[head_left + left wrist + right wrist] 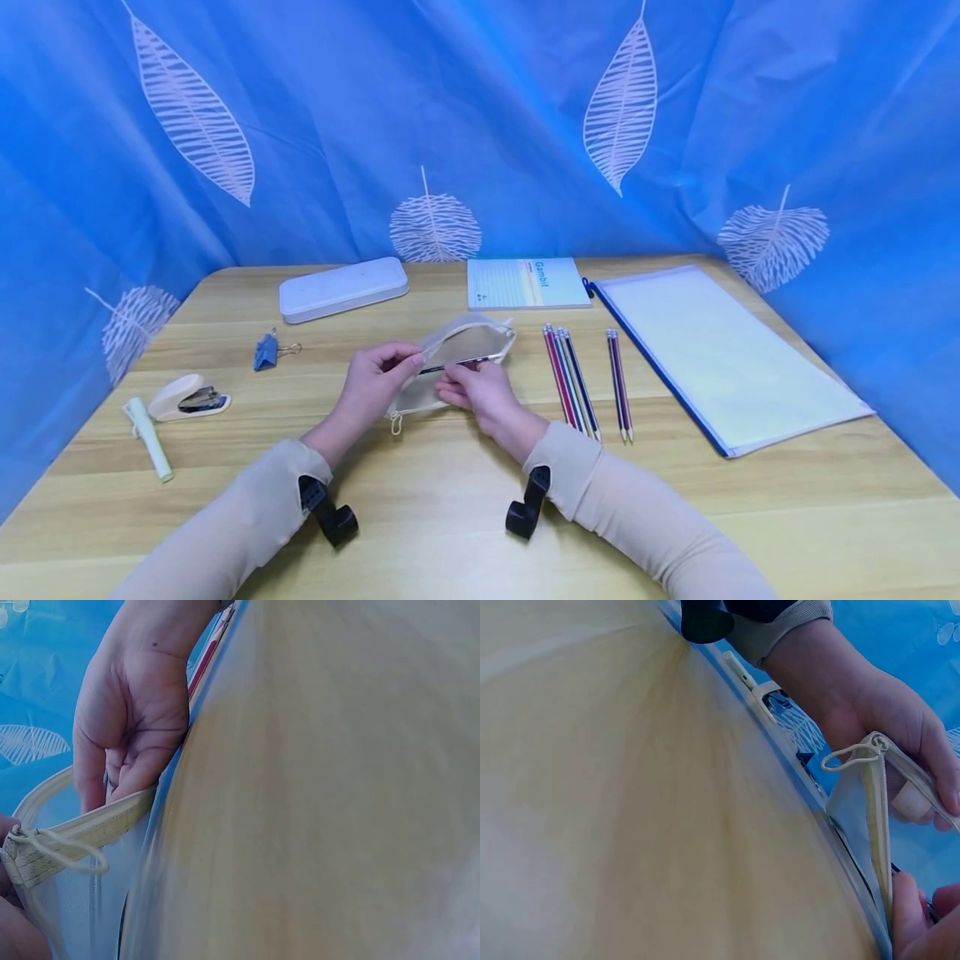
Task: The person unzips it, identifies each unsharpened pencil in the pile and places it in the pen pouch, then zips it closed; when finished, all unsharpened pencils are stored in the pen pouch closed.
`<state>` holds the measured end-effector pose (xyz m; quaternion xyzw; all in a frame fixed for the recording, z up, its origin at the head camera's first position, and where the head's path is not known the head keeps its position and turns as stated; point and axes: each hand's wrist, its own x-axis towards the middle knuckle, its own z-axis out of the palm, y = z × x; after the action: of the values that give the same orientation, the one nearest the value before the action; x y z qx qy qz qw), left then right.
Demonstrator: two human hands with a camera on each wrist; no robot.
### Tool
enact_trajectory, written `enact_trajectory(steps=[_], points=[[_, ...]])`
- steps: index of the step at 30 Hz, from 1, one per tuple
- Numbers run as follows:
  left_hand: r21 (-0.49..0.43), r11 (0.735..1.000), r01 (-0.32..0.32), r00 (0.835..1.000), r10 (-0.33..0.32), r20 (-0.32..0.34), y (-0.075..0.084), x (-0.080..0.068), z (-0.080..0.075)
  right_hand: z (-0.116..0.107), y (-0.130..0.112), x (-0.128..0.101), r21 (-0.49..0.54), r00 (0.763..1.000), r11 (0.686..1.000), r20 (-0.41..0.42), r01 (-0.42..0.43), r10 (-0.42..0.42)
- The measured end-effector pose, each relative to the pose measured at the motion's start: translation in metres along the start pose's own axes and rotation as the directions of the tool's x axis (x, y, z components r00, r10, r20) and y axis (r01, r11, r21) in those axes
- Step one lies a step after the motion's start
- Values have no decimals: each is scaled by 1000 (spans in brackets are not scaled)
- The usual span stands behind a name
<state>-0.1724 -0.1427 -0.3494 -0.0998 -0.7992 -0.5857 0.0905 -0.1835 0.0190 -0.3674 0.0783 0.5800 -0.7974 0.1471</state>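
A cream zip pouch [420,398] of see-through mesh lies mid-table, its mouth spread apart. My left hand [372,379] pinches the pouch's left rim between thumb and fingers; in the right wrist view this left hand [900,724] shows at the zip's end, near a cord pull loop [847,756]. My right hand [483,393] reaches into the mouth, pinching a dark striped pencil [474,362] that lies across the opening. In the left wrist view the right hand's [135,705] fingertips are hidden behind the zip edge [97,825].
Several striped pencils [566,375] lie right of the pouch, with two more pencils [618,383] beside them. Further right is a blue-edged document folder [735,358]. Behind sit a notebook [525,283] and a white case [343,290]. Leftward are a blue binder clip [266,352], stapler [187,398] and pale-green pen-like stick [150,440].
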Motion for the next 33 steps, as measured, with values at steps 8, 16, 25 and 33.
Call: enact_trajectory(steps=[8,16,25,33], points=[[-8,1000,16,1000,-16,13,-3,1,1,-37,-20,-11,-96,996,995,72,-36,44],[9,1000,25,1000,-25,8,-3,2,-2,-113,-65,-15,-510,979,842,176,176,-98],[21,1000,23,1000,-23,6,-1,1,-5,-155,-78,-14,-889,977,408,170,209,-130],[14,999,48,999,-48,-5,0,1,-3,-157,-79,-10,-953,969,210,185,218,-166]])
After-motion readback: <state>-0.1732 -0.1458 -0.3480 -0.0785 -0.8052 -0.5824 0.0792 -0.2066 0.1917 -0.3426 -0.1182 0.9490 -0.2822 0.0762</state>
